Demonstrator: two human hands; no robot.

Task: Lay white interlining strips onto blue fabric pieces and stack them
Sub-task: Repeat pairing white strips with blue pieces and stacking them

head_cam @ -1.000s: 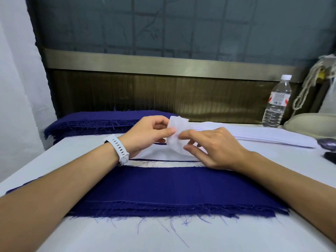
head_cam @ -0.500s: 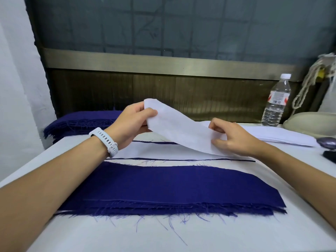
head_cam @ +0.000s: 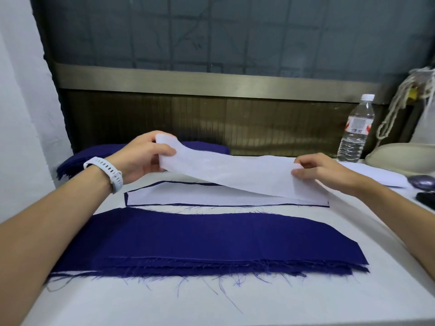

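Left hand, white watch on wrist: thumb on top, fingers beneath, pinching left end of white interlining strip; that end raised clear of desk. Right hand: thumb and fingertips pinching same strip near its right end, lower than left end. Strip stretched between both hands, sloping down to right; right end just over or touching layer below, cannot tell which.

Directly beneath held strip: laid interlining strip, flat on a blue piece, only a thin blue border showing round it. Nearer to person: blue fabric stack, more than one layer, flat across desk, near edge frayed, loose threads trailing onto white surface. Narrow band of bare desk between this stack and covered piece.

Far left, behind left hand: pile of blue pieces, frayed edges facing left. Far right, behind right hand: flat pile of white strips.

Also at right: clear water bottle, white cap, upright near wall; rounded cream object just beside it; small purple-grey object; dark item at frame edge, not identifiable. Pale rope hanging above cream object.
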